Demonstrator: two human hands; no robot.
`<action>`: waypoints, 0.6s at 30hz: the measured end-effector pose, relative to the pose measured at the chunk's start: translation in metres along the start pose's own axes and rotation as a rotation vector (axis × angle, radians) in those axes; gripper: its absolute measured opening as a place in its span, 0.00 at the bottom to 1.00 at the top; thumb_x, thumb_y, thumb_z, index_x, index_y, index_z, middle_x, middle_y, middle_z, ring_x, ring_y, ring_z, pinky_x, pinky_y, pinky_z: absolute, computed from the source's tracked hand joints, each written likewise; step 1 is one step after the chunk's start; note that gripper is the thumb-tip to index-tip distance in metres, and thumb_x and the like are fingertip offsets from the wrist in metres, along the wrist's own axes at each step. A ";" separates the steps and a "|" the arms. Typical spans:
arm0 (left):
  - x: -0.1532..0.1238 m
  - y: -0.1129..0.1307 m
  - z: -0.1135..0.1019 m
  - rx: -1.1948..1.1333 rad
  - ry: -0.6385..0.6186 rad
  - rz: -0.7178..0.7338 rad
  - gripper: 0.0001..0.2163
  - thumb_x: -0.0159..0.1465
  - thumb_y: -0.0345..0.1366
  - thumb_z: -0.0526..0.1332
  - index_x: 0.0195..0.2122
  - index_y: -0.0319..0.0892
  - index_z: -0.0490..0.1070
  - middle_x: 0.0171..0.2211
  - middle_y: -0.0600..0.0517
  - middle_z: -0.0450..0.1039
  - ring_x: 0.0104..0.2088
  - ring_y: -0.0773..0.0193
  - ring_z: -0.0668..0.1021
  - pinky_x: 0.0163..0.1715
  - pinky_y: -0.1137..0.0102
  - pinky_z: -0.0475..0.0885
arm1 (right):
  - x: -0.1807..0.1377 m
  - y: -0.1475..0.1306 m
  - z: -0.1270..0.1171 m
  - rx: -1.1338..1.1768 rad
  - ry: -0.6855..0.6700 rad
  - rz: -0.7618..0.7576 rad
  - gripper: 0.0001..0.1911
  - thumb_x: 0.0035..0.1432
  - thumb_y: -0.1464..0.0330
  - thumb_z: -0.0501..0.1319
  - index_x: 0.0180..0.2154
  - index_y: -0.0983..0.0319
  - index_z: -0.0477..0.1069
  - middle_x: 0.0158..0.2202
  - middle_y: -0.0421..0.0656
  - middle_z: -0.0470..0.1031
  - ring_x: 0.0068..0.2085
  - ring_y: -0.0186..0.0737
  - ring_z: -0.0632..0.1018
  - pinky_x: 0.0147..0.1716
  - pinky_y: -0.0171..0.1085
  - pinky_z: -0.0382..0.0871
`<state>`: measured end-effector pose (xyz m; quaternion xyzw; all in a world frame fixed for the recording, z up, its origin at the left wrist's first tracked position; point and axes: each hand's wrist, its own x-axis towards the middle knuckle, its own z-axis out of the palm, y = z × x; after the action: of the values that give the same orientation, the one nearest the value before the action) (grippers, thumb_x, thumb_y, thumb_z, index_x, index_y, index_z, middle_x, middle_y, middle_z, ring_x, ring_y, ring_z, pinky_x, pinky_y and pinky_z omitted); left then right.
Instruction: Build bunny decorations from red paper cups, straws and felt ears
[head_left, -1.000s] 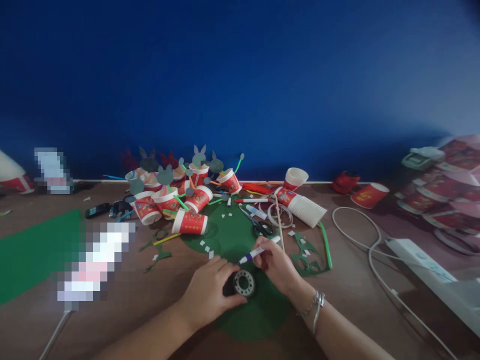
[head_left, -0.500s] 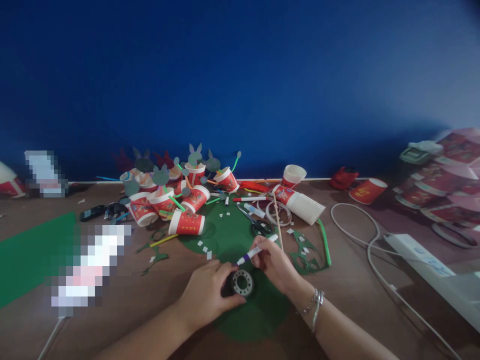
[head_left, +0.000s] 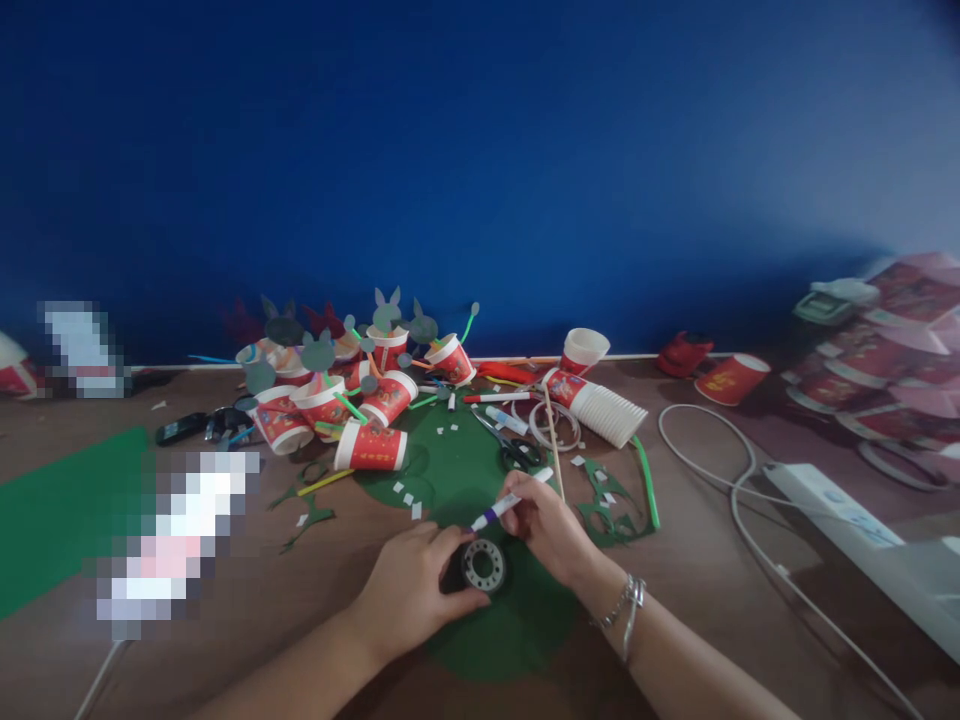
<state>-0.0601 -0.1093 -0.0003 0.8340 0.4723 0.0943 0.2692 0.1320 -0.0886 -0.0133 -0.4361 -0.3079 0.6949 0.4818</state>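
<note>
My left hand (head_left: 412,575) curls its thumb and fingers round the side of a round grey ring with small holes (head_left: 484,567), which rests on a green paper sheet (head_left: 495,640). In my right hand (head_left: 540,515) is a white marker with a purple tip end (head_left: 504,508), slanting down to the left. Its tip is near my left forefinger, just above the ring; whether it touches the paper I cannot tell. Black-handled scissors (head_left: 521,455) lie just beyond my right hand, beside a thin wooden stick (head_left: 553,440).
Red paper cups with grey animal cutouts (head_left: 319,405) crowd the back left. A stack of nested cups (head_left: 596,405) lies back right, near green paper scraps (head_left: 611,510). A white power strip (head_left: 832,505) with a looping cable (head_left: 739,500) is at right. Another green sheet (head_left: 67,510) lies left.
The whole view has shifted very slightly. Both hands, the ring and the marker keep nearly the same positions relative to one another.
</note>
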 end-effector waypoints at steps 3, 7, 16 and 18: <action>0.000 -0.001 0.000 -0.014 0.002 0.009 0.25 0.52 0.52 0.65 0.48 0.46 0.70 0.30 0.52 0.71 0.31 0.59 0.74 0.34 0.69 0.67 | 0.000 -0.001 0.000 0.004 -0.003 0.002 0.07 0.48 0.67 0.54 0.21 0.61 0.65 0.13 0.35 0.63 0.19 0.31 0.62 0.22 0.33 0.51; 0.000 -0.003 0.001 -0.019 0.017 0.027 0.25 0.52 0.51 0.65 0.48 0.46 0.70 0.30 0.51 0.71 0.31 0.59 0.74 0.34 0.68 0.67 | 0.000 -0.002 0.002 -0.005 0.001 0.008 0.07 0.48 0.67 0.54 0.21 0.61 0.65 0.13 0.36 0.64 0.19 0.31 0.62 0.22 0.33 0.50; -0.004 -0.002 -0.005 -0.005 -0.096 0.186 0.25 0.48 0.51 0.67 0.44 0.46 0.71 0.32 0.51 0.74 0.32 0.59 0.75 0.33 0.69 0.66 | -0.002 -0.004 0.002 0.016 -0.002 0.007 0.07 0.48 0.67 0.55 0.21 0.61 0.65 0.13 0.36 0.64 0.19 0.31 0.62 0.21 0.33 0.49; -0.007 -0.001 -0.011 0.007 -0.142 0.199 0.24 0.48 0.50 0.67 0.45 0.46 0.70 0.32 0.52 0.75 0.32 0.59 0.75 0.32 0.70 0.66 | -0.002 -0.004 0.002 0.016 -0.007 0.008 0.08 0.48 0.67 0.55 0.21 0.61 0.64 0.13 0.36 0.63 0.19 0.31 0.63 0.21 0.33 0.49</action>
<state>-0.0695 -0.1107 0.0087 0.8823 0.3672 0.0598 0.2884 0.1319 -0.0889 -0.0085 -0.4310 -0.3023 0.7008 0.4813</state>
